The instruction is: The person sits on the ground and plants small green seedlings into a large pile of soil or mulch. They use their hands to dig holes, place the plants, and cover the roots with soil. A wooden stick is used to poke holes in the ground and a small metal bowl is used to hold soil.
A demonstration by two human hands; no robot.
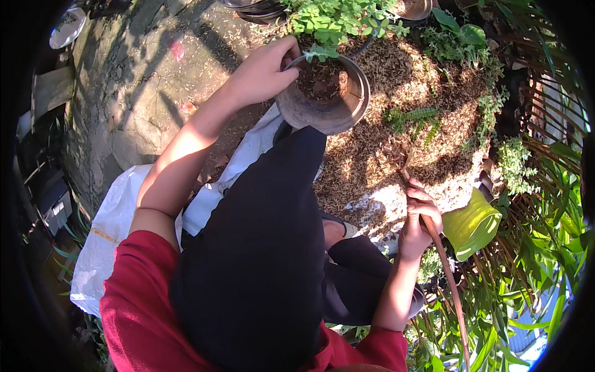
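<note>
My left hand (269,72) grips the near-left rim of a round grey-brown pot (320,114), fingers inside and over its edge. The pot tilts toward me, and dark brown material with pale husks (320,83) shows inside. A long thin brown stick (448,265) runs through my right hand (420,225), which is closed around it. At the stick's far end sits a brown clump (393,153); whether it is roots or loose matter I cannot tell. Beneath both spreads a layer of husk-like brown mulch (362,153).
Beyond the pot grows a leafy green plant (325,23), beside more dark pots (255,7). A small fern (413,118) stands in the mulch. A yellow-green plastic container (472,225) lies at right, near dense foliage. A white sack (111,232) lies left on cracked ground (135,107).
</note>
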